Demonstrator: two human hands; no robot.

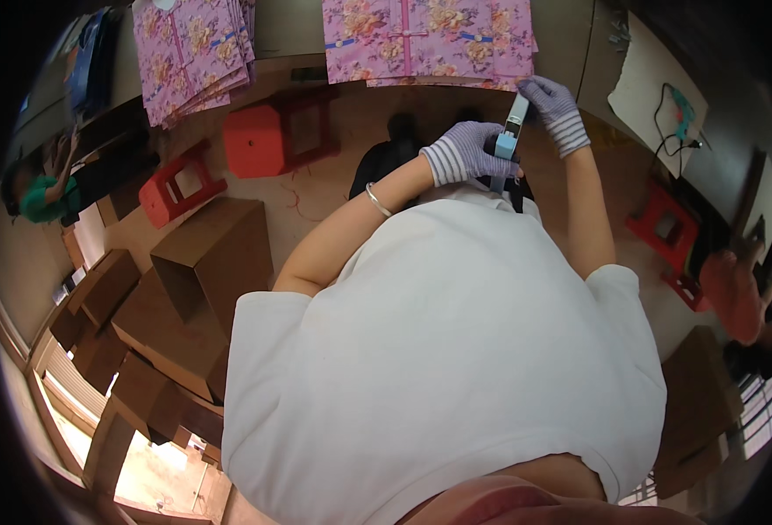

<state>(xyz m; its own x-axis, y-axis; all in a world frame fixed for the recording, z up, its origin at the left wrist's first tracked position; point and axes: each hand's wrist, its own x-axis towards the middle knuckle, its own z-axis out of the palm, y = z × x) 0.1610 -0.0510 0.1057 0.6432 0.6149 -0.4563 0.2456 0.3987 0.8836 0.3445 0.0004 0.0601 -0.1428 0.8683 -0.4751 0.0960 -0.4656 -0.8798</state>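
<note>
Both gloved hands, left (466, 153) and right (557, 109), grip a light-blue handheld tool (510, 136) (upright) just below the pink floral sheets (427, 39).

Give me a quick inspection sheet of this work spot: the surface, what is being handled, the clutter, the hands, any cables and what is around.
Surface: workbench along the top edge.
Job's things: pale blue and white hand tool, held upright; stack of pink floral sheets beside it.
Clutter: second fanned pile of pink floral sheets.
Hands: left hand, in a striped knit glove, wraps the tool's body; right hand, gloved too, pinches its top end.
Cables: dark cord looped on a pale board.
Surroundings: red stools; brown cardboard boxes on the floor at left; other people at both edges.
</note>
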